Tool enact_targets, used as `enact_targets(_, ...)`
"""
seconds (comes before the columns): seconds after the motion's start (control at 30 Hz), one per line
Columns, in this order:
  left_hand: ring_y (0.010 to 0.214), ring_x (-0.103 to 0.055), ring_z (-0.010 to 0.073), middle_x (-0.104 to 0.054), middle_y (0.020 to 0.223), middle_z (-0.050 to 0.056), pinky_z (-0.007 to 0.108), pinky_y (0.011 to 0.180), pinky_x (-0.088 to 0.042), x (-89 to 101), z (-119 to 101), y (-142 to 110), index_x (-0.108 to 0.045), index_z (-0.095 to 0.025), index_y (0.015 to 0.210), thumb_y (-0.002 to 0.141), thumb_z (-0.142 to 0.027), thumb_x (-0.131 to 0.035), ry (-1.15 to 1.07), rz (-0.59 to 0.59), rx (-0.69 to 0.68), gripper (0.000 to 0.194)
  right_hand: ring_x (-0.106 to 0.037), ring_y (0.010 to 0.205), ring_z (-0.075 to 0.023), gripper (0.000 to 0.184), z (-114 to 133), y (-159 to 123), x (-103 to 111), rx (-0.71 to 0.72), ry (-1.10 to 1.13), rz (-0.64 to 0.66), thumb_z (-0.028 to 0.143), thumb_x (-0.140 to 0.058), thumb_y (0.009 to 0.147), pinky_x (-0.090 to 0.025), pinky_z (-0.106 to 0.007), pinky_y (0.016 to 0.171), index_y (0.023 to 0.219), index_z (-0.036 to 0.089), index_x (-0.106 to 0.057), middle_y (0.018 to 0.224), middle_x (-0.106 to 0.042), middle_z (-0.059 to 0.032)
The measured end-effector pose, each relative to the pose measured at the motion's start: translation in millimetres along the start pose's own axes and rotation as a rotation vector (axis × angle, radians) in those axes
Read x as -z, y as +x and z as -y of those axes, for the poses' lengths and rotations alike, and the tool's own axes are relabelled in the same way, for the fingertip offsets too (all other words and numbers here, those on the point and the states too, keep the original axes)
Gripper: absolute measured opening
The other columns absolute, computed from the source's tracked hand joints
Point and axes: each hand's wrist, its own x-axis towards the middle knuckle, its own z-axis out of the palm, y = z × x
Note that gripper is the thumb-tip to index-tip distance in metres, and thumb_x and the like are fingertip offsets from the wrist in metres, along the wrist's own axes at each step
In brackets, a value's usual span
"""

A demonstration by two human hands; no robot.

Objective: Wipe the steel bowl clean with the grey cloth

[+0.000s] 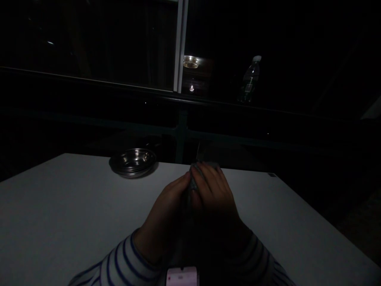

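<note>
My left hand [165, 212] and my right hand [214, 190] meet over the far middle of the white table [74, 210]. Both are closed around a grey, soft-looking piece [193, 184], perhaps cloth; the dim light and my fingers hide most of it. The fingers of my right hand curl over its top, while my left thumb presses against its left side. Beyond my left hand, a stack of shiny metal bowls [132, 163] stands near the table's back edge.
A lit phone [181, 276] shows at the bottom, between my forearms. Past the table, a clear plastic bottle [250, 81] with a white cap stands on a dark ledge by the window. A window frame [180, 47] rises behind, and the surroundings are very dark.
</note>
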Motion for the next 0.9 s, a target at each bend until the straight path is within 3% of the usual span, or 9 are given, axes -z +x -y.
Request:
enact_targets(0.23, 0.088, -0.059, 0.0165, -0.068, 0.084, 0.004, 0.028, 0.085, -0.04, 2.4, 1.5, -4.0, -0.067, -0.013, 0.094, 0.08, -0.019, -0.053, 0.2, 0.04, -0.019, 0.02, -0.048, 0.111, -0.0235, 0.041, -2.2, 3.0, 4.1, -0.206, 0.159, 0.005, 0.025, -0.031, 0.087, -0.035, -0.043, 0.097, 0.114, 0.004, -0.053, 0.116, -0.056, -0.0158)
enact_targets(0.37, 0.07, -0.06, 0.0124, -0.065, 0.068, 0.002, 0.023, 0.069, -0.044, 2.2, 1.0, -4.1, -0.067, -0.012, 0.078, 0.083, -0.022, -0.049, 0.107, -0.012, 0.059, 0.021, -0.048, 0.11, -0.0247, 0.041, -0.4, 5.1, 6.3, -0.163, 0.19, 0.01, 0.024, -0.032, 0.087, -0.036, -0.044, 0.096, 0.114, 0.003, -0.054, 0.116, -0.056, -0.0167)
enact_targets(0.47, 0.062, -0.058, 0.0096, -0.061, 0.063, 0.001, 0.02, 0.061, -0.045, 3.2, 0.2, -0.8, -0.065, -0.012, 0.077, 0.087, -0.025, -0.043, -0.021, -0.043, 0.125, 0.027, -0.048, 0.111, -0.0257, 0.039, 3.5, 6.6, 6.8, -0.101, 0.155, -0.003, 0.024, -0.034, 0.086, -0.036, -0.047, 0.096, 0.112, 0.005, -0.056, 0.116, -0.057, -0.0162)
enact_targets(0.67, 0.053, -0.054, 0.0075, -0.057, 0.058, 0.001, 0.016, 0.052, -0.044, 0.0, -5.6, 1.3, -0.06, -0.013, 0.069, 0.089, -0.026, -0.036, -0.13, -0.018, 0.125, 0.035, -0.047, 0.114, -0.0226, 0.033, 8.2, 4.5, 2.6, -0.016, 0.13, -0.033, 0.024, -0.037, 0.087, -0.033, -0.045, 0.098, 0.109, 0.012, -0.058, 0.117, -0.058, -0.0117)
enact_targets(0.9, 0.062, -0.059, 0.0113, -0.062, 0.064, 0.003, 0.018, 0.057, -0.047, -1.7, -11.4, -1.6, -0.063, -0.013, 0.078, 0.085, -0.025, -0.044, -0.121, -0.033, 0.071, 0.024, -0.044, 0.118, -0.0203, 0.029, 9.4, 1.1, 0.6, 0.064, 0.134, -0.018, 0.023, -0.042, 0.085, -0.028, -0.044, 0.102, 0.11, 0.015, -0.056, 0.12, -0.056, -0.009)
